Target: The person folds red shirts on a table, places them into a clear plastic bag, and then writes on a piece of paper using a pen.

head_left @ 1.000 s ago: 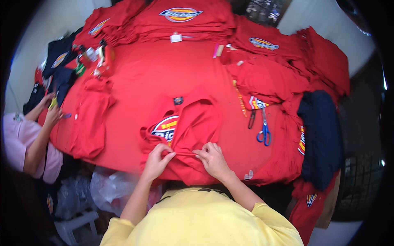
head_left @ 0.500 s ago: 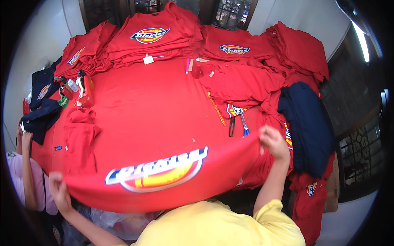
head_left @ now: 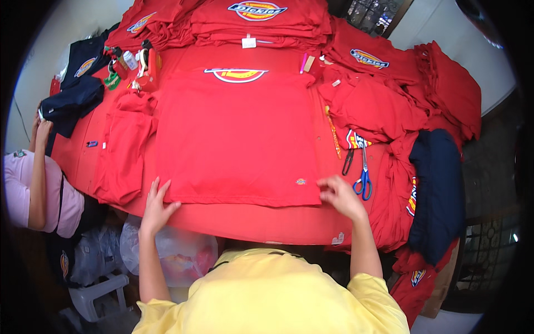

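Observation:
A red T-shirt (head_left: 239,133) lies flat on the red-covered table, its hem toward me and a colourful chest print at the far end. A small label sits near its lower right corner. My left hand (head_left: 159,209) is beside the lower left corner, fingers spread, holding nothing. At the lower right corner, my right hand (head_left: 343,197) has its fingers slightly bent and apart, the tips at the shirt's edge. Blue-handled scissors (head_left: 363,181) and a black snipping tool (head_left: 347,162) lie just beyond my right hand.
Stacked red shirts (head_left: 261,28) line the far edge. A crumpled red garment (head_left: 125,147) lies left, near a tape dispenser (head_left: 149,67). Dark folded garments (head_left: 436,195) sit at right. A co-worker (head_left: 41,189) handles dark cloth at far left. A grey plastic stool (head_left: 103,295) stands below.
The red shirt, held raised and stretched between both hands before, now lies flat on the table. Both hands have let go of it, and the view has shifted.

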### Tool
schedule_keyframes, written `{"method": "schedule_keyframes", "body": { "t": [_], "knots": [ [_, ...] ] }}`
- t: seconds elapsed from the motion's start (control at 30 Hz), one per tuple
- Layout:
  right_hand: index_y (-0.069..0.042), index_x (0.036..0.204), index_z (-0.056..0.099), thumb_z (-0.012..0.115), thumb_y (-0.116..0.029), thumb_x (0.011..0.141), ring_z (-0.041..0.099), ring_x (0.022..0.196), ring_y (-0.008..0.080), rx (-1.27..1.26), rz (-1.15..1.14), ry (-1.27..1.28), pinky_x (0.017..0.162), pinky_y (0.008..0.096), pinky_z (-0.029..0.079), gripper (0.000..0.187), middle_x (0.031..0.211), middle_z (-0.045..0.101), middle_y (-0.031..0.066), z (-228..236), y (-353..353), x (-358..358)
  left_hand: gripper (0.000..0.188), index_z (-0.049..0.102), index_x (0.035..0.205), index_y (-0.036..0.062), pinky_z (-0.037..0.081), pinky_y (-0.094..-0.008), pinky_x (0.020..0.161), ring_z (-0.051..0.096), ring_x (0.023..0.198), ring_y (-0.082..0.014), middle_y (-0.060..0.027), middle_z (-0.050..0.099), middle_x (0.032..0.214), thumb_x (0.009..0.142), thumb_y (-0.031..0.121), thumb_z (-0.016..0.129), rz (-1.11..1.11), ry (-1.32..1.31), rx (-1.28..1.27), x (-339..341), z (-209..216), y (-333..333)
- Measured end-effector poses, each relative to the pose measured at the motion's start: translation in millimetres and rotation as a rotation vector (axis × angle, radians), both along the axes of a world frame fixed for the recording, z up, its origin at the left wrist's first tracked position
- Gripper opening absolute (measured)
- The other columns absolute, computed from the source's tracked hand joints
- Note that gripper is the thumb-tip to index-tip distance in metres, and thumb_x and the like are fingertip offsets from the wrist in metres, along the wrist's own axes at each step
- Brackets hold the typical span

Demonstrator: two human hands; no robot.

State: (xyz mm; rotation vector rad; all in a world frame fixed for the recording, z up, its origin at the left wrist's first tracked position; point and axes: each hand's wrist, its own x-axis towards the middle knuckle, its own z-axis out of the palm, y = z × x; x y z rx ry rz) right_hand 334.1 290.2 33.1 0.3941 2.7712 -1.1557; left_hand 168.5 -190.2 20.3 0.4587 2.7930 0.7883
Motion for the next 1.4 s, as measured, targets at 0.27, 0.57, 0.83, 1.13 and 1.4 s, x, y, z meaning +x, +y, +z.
{"method": "schedule_keyframes", "body": {
  "t": [0.27, 0.57, 0.83, 1.13, 1.4],
  "knots": [
    [-0.012, 0.116, 0.062, 0.074, -0.022, 0.077, 0.052, 0.099, 0.0268, 0.372, -0.192, 0.230, 0.086, 0.0393, 0.038, 0.042, 0.101, 0.054, 0.0089, -38.3, -56.4, 38.6, 0.044, 0.061, 0.121, 0.0072, 0.037, -0.0386, 0.104, 0.047, 0.122, -0.0297, -0.0116, 0.054, 0.127, 0.078, -0.001, 0.063, 0.131, 0.282, 0.212, 21.7, -37.5, -18.6],
    [-0.001, 0.091, 0.052, 0.058, 0.011, 0.070, 0.055, 0.088, 0.0379, 0.189, -0.219, 0.469, 0.075, 0.0445, 0.045, 0.025, 0.092, 0.051, 0.0170, -34.1, -63.3, 15.8, 0.007, 0.057, 0.088, -0.0012, 0.047, -0.0364, 0.086, 0.059, 0.099, -0.0295, -0.0149, 0.059, 0.107, 0.081, -0.001, 0.061, 0.218, 0.422, 0.363, -2.7, -11.5, -14.0],
    [-0.002, 0.101, 0.053, 0.052, 0.011, 0.067, 0.055, 0.090, 0.0348, 0.341, -0.278, 0.475, 0.079, 0.0424, 0.042, 0.036, 0.097, 0.055, 0.0149, -58.6, -49.6, 42.7, 0.018, 0.055, 0.100, 0.0005, 0.048, -0.0328, 0.078, 0.059, 0.090, -0.0225, -0.0132, 0.059, 0.095, 0.082, 0.000, 0.061, 0.353, 0.360, 0.326, 3.7, -46.7, -9.2],
    [-0.008, 0.100, 0.059, 0.057, 0.005, 0.065, 0.053, 0.091, 0.0301, 0.537, -0.124, 0.414, 0.076, 0.0429, 0.038, 0.038, 0.091, 0.053, 0.0111, -46.3, -41.3, 74.8, 0.021, 0.057, 0.109, 0.0047, 0.042, -0.0217, 0.076, 0.052, 0.079, -0.0119, -0.0035, 0.054, 0.091, 0.088, 0.003, 0.057, 0.581, 0.183, 0.797, 5.1, -64.3, -96.0],
    [-0.009, 0.098, 0.061, 0.055, 0.001, 0.070, 0.053, 0.087, 0.0280, 0.412, -0.076, 0.442, 0.079, 0.0417, 0.037, 0.030, 0.085, 0.053, 0.0102, -51.6, -78.1, 95.8, 0.030, 0.053, 0.120, 0.0005, 0.046, -0.0249, 0.087, 0.059, 0.096, -0.0136, -0.0100, 0.059, 0.106, 0.090, 0.000, 0.055, 0.434, 0.231, 0.723, 23.2, -66.5, -72.0]
  ]
}}
